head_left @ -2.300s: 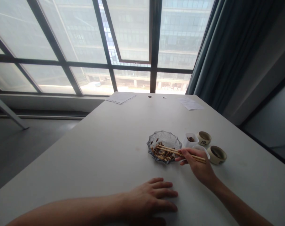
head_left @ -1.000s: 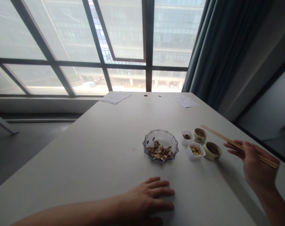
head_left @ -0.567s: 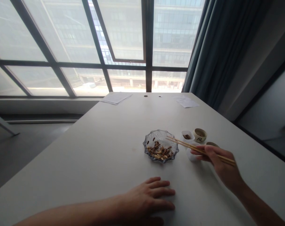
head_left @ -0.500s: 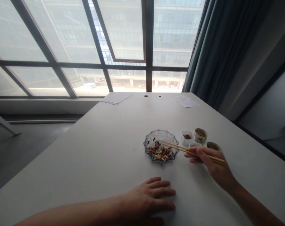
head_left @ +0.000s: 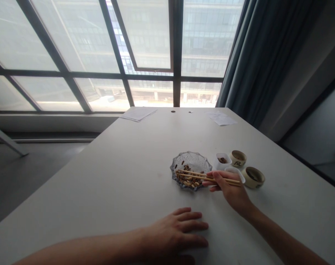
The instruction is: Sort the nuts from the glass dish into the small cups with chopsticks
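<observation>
My right hand (head_left: 230, 191) is closed around a pair of wooden chopsticks (head_left: 200, 176). Their tips reach left into a scalloped glass dish (head_left: 191, 161) that holds mixed nuts and seeds (head_left: 188, 179). My left hand (head_left: 175, 233) lies flat on the white table (head_left: 123, 176), palm down with fingers stretched out, nearer to me than the dish and holding nothing.
Right of the dish stand two small white square cups (head_left: 222, 160) and two round tan cups (head_left: 238, 158), the nearer one (head_left: 254, 177). Papers (head_left: 138, 113) lie at the far table edge, another sheet (head_left: 222, 119) at far right. A window and dark curtain (head_left: 255, 59) stand behind.
My right hand swung the chopsticks out to the right past the cups, then came back left and lowered their tips into the glass dish. My left hand stayed flat.
</observation>
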`<state>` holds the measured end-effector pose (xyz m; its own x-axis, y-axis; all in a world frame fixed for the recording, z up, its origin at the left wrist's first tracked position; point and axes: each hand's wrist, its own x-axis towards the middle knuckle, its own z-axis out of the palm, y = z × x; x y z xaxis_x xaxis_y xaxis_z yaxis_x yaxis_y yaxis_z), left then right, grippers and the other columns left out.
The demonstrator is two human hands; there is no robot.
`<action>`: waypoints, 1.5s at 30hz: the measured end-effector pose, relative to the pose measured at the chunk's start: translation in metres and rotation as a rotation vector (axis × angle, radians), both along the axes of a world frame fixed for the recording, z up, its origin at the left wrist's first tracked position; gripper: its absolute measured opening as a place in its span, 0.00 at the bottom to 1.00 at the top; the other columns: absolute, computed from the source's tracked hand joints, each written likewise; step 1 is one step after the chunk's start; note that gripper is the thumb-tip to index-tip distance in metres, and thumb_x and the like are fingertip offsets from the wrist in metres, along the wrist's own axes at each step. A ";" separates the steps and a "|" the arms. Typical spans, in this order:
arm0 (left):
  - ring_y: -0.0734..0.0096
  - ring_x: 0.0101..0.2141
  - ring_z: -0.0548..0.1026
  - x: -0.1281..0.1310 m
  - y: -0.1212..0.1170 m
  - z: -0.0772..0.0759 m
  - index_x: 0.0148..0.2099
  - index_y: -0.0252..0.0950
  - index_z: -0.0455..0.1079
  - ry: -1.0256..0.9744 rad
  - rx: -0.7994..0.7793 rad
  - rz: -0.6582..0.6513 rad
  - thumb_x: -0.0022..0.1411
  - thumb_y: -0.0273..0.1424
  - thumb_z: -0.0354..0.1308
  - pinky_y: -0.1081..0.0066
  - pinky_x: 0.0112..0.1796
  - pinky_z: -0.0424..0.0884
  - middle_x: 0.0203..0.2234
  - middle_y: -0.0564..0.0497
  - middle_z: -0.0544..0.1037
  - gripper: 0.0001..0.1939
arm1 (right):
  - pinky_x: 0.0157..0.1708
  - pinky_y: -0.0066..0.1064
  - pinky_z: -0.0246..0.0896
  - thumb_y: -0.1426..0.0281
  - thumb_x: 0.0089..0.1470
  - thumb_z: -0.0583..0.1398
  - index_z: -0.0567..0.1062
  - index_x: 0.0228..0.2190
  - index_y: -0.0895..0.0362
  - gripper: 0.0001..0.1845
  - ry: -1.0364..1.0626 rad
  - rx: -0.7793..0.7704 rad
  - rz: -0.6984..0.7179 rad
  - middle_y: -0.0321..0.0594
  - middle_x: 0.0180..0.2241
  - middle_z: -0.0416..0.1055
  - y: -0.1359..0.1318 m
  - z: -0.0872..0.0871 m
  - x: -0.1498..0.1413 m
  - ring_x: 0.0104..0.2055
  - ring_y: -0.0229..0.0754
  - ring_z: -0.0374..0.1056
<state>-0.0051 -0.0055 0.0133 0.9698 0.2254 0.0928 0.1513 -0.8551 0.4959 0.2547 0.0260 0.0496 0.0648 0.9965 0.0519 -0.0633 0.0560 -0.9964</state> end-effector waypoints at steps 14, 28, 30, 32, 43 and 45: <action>0.50 0.73 0.59 -0.001 0.000 0.003 0.70 0.44 0.66 0.025 0.022 -0.001 0.70 0.38 0.63 0.51 0.73 0.50 0.73 0.49 0.64 0.29 | 0.31 0.36 0.84 0.43 0.51 0.73 0.87 0.36 0.59 0.30 0.036 0.037 0.028 0.52 0.36 0.86 0.005 -0.007 -0.001 0.38 0.57 0.85; 0.50 0.73 0.59 -0.001 0.000 0.003 0.70 0.44 0.66 0.024 0.018 0.003 0.71 0.38 0.62 0.51 0.73 0.50 0.73 0.49 0.64 0.28 | 0.33 0.41 0.85 0.43 0.54 0.71 0.86 0.32 0.58 0.29 0.022 0.074 -0.007 0.52 0.35 0.86 0.005 -0.016 0.000 0.37 0.59 0.85; 0.50 0.73 0.59 -0.001 0.000 0.004 0.70 0.44 0.65 0.029 0.014 0.004 0.70 0.38 0.63 0.51 0.73 0.51 0.73 0.49 0.64 0.29 | 0.34 0.41 0.85 0.43 0.54 0.71 0.86 0.32 0.58 0.28 0.042 0.082 -0.021 0.51 0.34 0.85 0.005 -0.017 0.000 0.35 0.59 0.85; 0.49 0.73 0.59 -0.001 0.000 0.004 0.70 0.45 0.65 0.022 0.013 0.005 0.70 0.37 0.63 0.51 0.73 0.51 0.73 0.49 0.64 0.29 | 0.34 0.41 0.85 0.44 0.54 0.71 0.86 0.32 0.58 0.27 0.050 0.093 -0.032 0.51 0.33 0.85 0.004 -0.015 0.000 0.34 0.58 0.85; 0.49 0.73 0.59 0.000 0.000 0.008 0.70 0.45 0.66 0.043 -0.009 0.006 0.70 0.38 0.62 0.49 0.73 0.52 0.73 0.49 0.64 0.29 | 0.37 0.37 0.85 0.52 0.58 0.72 0.87 0.36 0.59 0.21 0.032 0.252 -0.311 0.50 0.34 0.86 -0.006 0.016 0.066 0.36 0.54 0.85; 0.49 0.73 0.59 0.000 0.000 0.010 0.70 0.45 0.66 0.046 -0.017 0.005 0.72 0.39 0.61 0.49 0.73 0.52 0.73 0.49 0.64 0.27 | 0.36 0.35 0.85 0.54 0.57 0.73 0.86 0.35 0.58 0.19 0.023 0.297 -0.427 0.48 0.34 0.85 -0.007 0.017 0.094 0.36 0.53 0.85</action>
